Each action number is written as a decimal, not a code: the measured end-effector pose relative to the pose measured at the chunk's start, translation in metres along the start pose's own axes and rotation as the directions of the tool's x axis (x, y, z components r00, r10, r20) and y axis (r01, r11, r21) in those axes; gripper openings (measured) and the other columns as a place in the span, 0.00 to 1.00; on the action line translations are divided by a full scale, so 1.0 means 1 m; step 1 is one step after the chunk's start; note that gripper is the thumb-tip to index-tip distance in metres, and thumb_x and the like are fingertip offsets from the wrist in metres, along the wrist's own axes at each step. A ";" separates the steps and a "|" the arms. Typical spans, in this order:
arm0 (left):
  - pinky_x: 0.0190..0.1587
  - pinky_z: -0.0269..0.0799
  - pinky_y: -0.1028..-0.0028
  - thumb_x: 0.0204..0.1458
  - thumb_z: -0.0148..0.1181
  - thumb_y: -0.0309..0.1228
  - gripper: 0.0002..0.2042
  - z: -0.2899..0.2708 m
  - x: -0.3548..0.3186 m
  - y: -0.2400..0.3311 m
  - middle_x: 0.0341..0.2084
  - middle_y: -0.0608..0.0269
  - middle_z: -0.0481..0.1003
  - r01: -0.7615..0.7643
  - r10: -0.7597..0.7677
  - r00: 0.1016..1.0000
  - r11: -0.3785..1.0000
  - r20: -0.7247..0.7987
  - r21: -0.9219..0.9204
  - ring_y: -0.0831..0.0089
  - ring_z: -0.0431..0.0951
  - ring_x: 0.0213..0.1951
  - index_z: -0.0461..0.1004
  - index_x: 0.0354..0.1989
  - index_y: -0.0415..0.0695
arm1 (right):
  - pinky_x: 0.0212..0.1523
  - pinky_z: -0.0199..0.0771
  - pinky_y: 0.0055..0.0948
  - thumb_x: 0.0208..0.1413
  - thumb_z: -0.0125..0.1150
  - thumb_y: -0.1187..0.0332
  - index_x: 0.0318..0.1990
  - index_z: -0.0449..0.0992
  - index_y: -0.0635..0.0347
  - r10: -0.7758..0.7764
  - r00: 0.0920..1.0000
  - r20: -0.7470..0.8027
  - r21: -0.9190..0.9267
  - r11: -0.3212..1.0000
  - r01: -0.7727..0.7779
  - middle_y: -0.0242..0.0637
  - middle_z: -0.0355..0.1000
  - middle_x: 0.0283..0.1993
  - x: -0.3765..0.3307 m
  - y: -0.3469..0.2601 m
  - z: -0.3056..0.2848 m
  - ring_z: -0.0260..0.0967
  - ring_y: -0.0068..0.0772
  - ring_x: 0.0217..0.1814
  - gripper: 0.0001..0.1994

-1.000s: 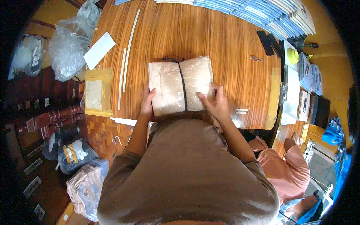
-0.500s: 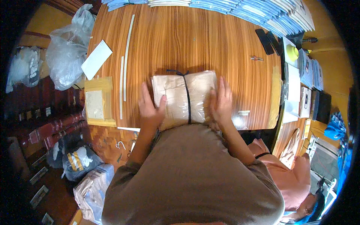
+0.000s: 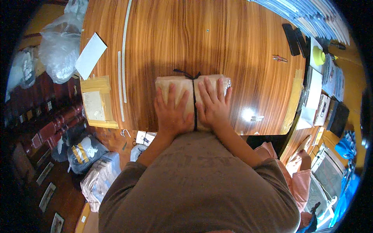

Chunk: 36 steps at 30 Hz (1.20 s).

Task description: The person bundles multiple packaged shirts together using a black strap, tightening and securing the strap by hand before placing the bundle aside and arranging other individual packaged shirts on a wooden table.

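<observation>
A bundle of beige plastic-wrapped packets [image 3: 182,83] lies at the table's near edge, close against my shirt. A black tie [image 3: 194,106] runs down its middle, with a knot and loose end at the far side. My left hand [image 3: 171,116] lies flat on the left half of the bundle, fingers spread. On the right half rests my right hand [image 3: 214,110], also flat with fingers apart, its thumb near the tie. Both palms cover much of the bundle's top.
Stacked blue and white packets [image 3: 311,17] stand at the far right. Two dark phone-like objects [image 3: 290,40] and a small reddish tool [image 3: 279,58] lie nearby. White strips [image 3: 124,58] and a paper [image 3: 91,56] are on the left. A person in pink [image 3: 301,186] is at lower right.
My hands have moved from the bundle's two sides onto its top and now lie flat there. The view has shifted, and the person at right has changed posture.
</observation>
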<state>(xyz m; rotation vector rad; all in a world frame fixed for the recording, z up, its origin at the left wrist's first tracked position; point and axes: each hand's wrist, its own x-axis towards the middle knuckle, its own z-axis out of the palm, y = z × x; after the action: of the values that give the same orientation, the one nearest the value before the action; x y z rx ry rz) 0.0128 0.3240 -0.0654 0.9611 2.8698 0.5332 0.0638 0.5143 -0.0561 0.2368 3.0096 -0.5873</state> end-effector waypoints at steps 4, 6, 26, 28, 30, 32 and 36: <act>0.65 0.52 0.30 0.54 0.55 0.56 0.34 0.008 0.001 -0.003 0.75 0.46 0.55 0.005 -0.007 0.999 0.999 -0.043 -0.054 0.23 0.49 0.71 0.69 0.70 0.59 | 0.75 0.28 0.77 0.65 0.51 0.49 0.73 0.65 0.45 0.000 1.000 0.025 0.047 0.999 -0.001 0.36 0.53 0.81 0.002 0.001 0.000 0.41 0.62 0.83 0.31; 0.65 0.53 0.30 0.54 0.55 0.56 0.34 0.010 0.000 -0.003 0.75 0.45 0.55 0.005 -0.008 0.999 0.998 -0.040 -0.066 0.23 0.49 0.71 0.69 0.70 0.59 | 0.75 0.28 0.77 0.64 0.52 0.49 0.73 0.66 0.46 -0.004 1.000 0.010 0.061 0.998 0.004 0.37 0.54 0.80 0.004 0.003 0.004 0.41 0.63 0.83 0.30; 0.77 0.42 0.52 0.64 0.49 0.32 0.31 0.022 -0.041 -0.045 0.75 0.36 0.51 0.106 -0.251 0.959 0.744 -0.130 -0.660 0.37 0.50 0.75 0.53 0.74 0.31 | 0.78 0.45 0.59 0.70 0.52 0.59 0.73 0.64 0.54 0.031 0.978 -0.206 0.347 0.937 0.044 0.55 0.48 0.81 -0.051 0.023 -0.001 0.39 0.69 0.82 0.27; 0.77 0.42 0.55 0.64 0.45 0.28 0.31 0.025 -0.047 -0.037 0.75 0.35 0.51 0.091 -0.245 0.963 0.691 -0.114 -0.717 0.35 0.49 0.75 0.50 0.74 0.28 | 0.78 0.44 0.59 0.70 0.51 0.60 0.74 0.64 0.54 0.030 0.972 -0.233 0.311 0.949 0.045 0.55 0.46 0.81 -0.055 0.020 0.010 0.38 0.70 0.82 0.26; 0.76 0.44 0.52 0.63 0.47 0.30 0.31 0.018 -0.041 -0.043 0.75 0.35 0.51 0.091 -0.217 0.968 0.769 -0.125 -0.632 0.36 0.50 0.75 0.53 0.74 0.30 | 0.79 0.41 0.60 0.70 0.50 0.57 0.75 0.62 0.52 0.019 0.970 -0.241 0.301 0.952 0.056 0.49 0.43 0.83 -0.054 0.022 0.010 0.35 0.71 0.83 0.28; 0.76 0.45 0.49 0.62 0.49 0.33 0.30 0.000 -0.029 -0.041 0.75 0.36 0.52 0.016 -0.116 0.974 0.890 -0.194 -0.457 0.35 0.50 0.75 0.58 0.73 0.34 | 0.79 0.38 0.61 0.70 0.50 0.54 0.76 0.61 0.49 0.042 0.984 -0.174 0.093 0.995 -0.026 0.45 0.43 0.83 -0.057 0.013 -0.008 0.34 0.70 0.83 0.29; 0.74 0.48 0.42 0.58 0.56 0.42 0.30 -0.025 -0.001 -0.010 0.75 0.41 0.54 -0.104 0.103 0.988 0.995 -0.116 -0.004 0.33 0.51 0.74 0.68 0.70 0.48 | 0.79 0.34 0.63 0.69 0.49 0.47 0.76 0.59 0.46 0.027 0.986 -0.167 -0.015 0.999 -0.030 0.39 0.44 0.84 -0.030 -0.006 -0.011 0.33 0.62 0.85 0.31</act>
<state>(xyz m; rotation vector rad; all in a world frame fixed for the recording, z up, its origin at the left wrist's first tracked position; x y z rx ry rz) 0.0035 0.3080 -0.0451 1.1181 2.9268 0.6309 0.0921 0.5091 -0.0410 0.3442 3.1646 -0.5662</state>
